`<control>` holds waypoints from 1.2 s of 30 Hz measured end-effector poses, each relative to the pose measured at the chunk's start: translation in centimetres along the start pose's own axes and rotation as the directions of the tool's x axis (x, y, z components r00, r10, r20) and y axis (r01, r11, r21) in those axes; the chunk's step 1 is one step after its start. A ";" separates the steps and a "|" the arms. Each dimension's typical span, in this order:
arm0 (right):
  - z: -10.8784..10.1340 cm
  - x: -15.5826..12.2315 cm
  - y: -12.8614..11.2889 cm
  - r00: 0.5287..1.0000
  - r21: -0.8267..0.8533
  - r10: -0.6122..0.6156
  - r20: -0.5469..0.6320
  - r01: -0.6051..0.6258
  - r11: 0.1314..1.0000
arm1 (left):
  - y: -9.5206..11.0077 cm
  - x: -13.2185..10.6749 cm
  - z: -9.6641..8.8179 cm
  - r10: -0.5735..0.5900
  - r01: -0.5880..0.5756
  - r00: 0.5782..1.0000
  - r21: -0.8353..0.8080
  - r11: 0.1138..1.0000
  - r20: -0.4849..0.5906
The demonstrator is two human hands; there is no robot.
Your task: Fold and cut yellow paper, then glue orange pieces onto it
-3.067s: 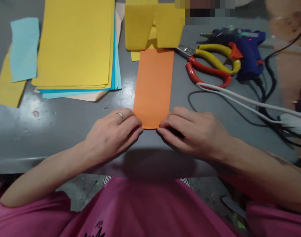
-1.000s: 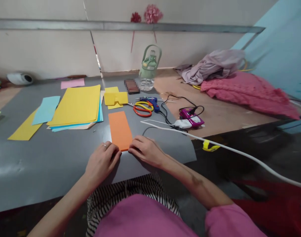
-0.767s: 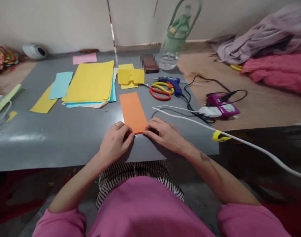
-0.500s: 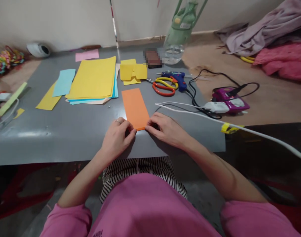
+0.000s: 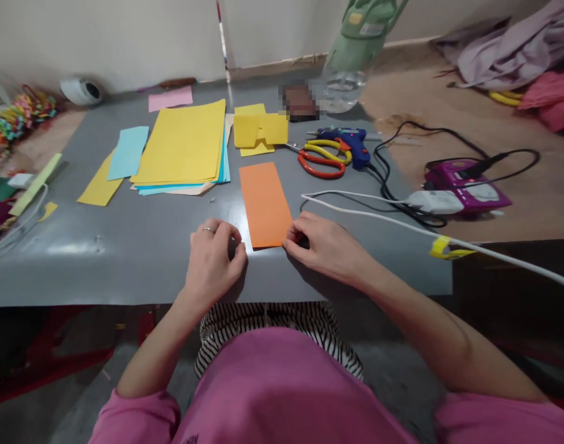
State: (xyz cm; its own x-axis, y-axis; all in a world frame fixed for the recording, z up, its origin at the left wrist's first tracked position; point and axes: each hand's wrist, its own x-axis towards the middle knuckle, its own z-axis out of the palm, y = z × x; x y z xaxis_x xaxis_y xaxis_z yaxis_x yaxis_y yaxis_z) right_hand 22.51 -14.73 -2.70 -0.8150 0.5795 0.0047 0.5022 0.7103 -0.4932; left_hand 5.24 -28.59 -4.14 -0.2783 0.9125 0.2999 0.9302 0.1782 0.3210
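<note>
An orange paper strip [image 5: 266, 203] lies lengthwise on the grey table [image 5: 124, 246], its near end close to the front edge. My right hand [image 5: 328, 246] pinches the strip's near right corner with bent fingers. My left hand [image 5: 212, 259], with a ring on one finger, rests on the table just left of the near left corner. Its fingers are curled, a small gap separates them from the paper, and nothing shows in them.
A stack of yellow and blue sheets [image 5: 182, 148], a blue strip [image 5: 128, 151] and folded yellow pieces [image 5: 258, 129] lie beyond. Scissors [image 5: 321, 161] and a blue glue gun [image 5: 349, 139] sit to the right. A white cable [image 5: 402, 223] crosses near my right hand. A green bottle [image 5: 356, 49] stands behind.
The camera rose from a close look to a wide view, then tilted down. My left hand has come off the orange strip's corner and sits slightly left; the right hand keeps its corner.
</note>
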 end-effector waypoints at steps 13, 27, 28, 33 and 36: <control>-0.2 -0.2 0.0 0.999 -0.082 0.042 0.027 -0.039 0.996 | 3.3 -3.0 2.2 0.359 -0.356 0.932 0.279 0.892 0.043; 1.7 -4.1 0.6 0.877 -0.410 -0.407 -0.255 0.283 0.867 | 3.3 -2.8 2.8 0.421 -0.368 0.902 0.337 0.867 -0.098; 1.9 -4.3 0.7 0.877 -0.431 -0.408 -0.255 0.275 0.859 | 3.1 -2.9 2.7 0.419 -0.367 0.902 0.330 0.870 -0.100; 2.1 -4.4 1.0 0.877 -0.475 -0.404 -0.261 0.248 0.844 | 1.6 -3.9 1.5 0.398 -0.366 0.916 0.314 0.876 -0.042; 2.1 -4.4 1.0 0.873 -0.478 -0.409 -0.266 0.249 0.843 | 0.4 -4.2 0.4 0.361 -0.338 0.933 0.313 0.888 -0.017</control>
State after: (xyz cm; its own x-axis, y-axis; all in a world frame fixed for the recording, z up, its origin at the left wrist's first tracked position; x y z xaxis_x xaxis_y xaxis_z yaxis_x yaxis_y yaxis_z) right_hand 25.99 -17.41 -5.01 -0.8399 0.3218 0.4370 0.3583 0.9336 0.0011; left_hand 6.91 -32.25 -5.60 0.0718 0.9089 0.4108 0.9947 -0.0347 -0.0972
